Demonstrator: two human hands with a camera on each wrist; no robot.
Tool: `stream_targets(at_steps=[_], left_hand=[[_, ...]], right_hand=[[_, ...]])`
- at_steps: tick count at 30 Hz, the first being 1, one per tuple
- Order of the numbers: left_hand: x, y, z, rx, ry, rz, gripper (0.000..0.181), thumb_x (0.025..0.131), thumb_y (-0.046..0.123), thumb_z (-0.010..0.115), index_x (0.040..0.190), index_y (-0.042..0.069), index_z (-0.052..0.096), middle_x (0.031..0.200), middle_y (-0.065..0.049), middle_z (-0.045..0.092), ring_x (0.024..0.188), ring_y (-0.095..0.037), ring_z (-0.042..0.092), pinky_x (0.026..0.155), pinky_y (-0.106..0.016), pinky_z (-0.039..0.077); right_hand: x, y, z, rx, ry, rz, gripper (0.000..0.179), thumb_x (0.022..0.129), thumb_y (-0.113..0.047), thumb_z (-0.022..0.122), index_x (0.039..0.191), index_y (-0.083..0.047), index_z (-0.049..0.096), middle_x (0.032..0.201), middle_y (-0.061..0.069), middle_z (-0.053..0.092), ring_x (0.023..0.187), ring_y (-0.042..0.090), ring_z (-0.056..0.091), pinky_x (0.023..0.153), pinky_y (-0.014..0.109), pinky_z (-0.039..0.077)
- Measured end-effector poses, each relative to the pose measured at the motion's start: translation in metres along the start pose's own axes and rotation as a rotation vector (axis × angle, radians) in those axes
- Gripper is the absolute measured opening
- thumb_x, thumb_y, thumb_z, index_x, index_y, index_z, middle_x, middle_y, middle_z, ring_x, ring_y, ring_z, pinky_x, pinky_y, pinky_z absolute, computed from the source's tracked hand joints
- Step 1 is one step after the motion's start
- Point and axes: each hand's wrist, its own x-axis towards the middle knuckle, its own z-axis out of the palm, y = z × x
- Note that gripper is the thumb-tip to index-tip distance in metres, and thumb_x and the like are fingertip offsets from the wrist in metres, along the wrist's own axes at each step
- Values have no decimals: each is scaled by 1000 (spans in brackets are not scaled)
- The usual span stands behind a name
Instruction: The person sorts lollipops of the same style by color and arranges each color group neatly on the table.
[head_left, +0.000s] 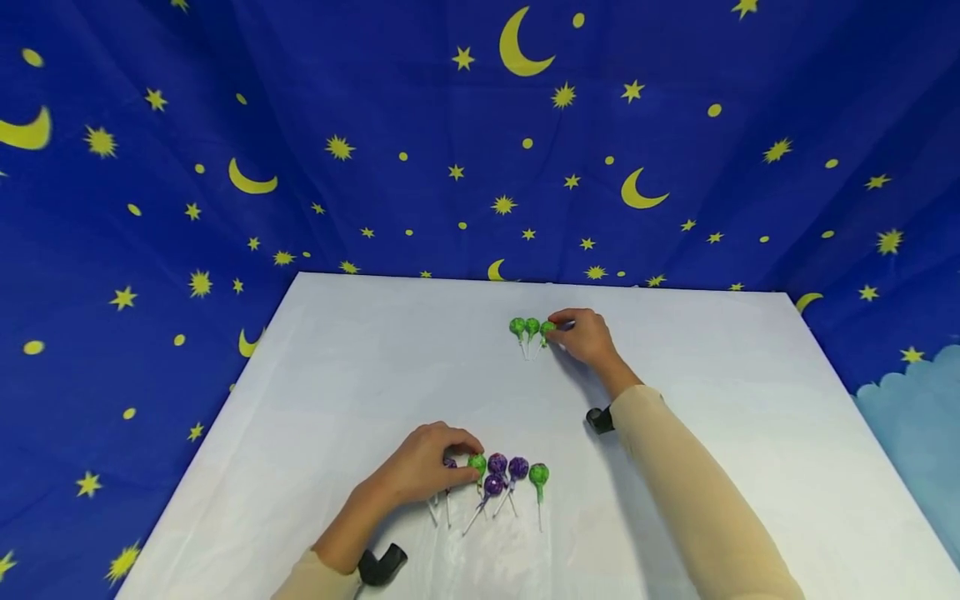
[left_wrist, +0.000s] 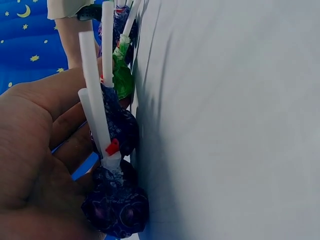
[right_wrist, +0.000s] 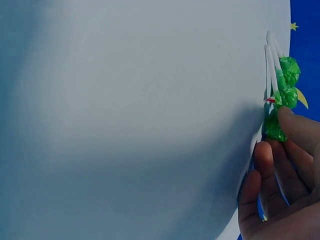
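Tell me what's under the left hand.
Purple lollipops with white sticks, seen by the left wrist camera; from the head camera, the left hand partly covers them.

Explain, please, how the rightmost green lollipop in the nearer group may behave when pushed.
The green lollipop may roll in a curve: round head, stick on one side. Its shiny wrapper might feel slippery. The thin, straight stick is probably stiff.

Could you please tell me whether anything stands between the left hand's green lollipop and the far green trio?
Nothing visible: bare tabletop separates that green lollipop from the green trio. The right hand touches the trio's right end.
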Motion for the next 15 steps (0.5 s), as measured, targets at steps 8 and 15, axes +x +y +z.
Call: stream_targets(at_steps=[8, 15], left_hand=[[1, 1, 0, -17, 1, -15, 26, 85, 35, 74, 109, 25, 70, 99, 17, 63, 89, -8, 55, 78, -31, 46], [2, 1, 3, -19, 11, -14, 27, 84, 37, 75, 108, 25, 70, 97, 17, 62, 89, -7, 55, 78, -31, 46]], right_hand=[[3, -3, 0, 8, -3, 9, 30, 85, -22, 75, 112, -10, 71, 106, 7, 68, 103, 27, 58, 92, 44, 41], [0, -1, -2, 14, -14, 39, 36, 85, -24, 74, 117, -9, 69, 113, 10, 67, 116, 32, 52, 100, 47, 36]])
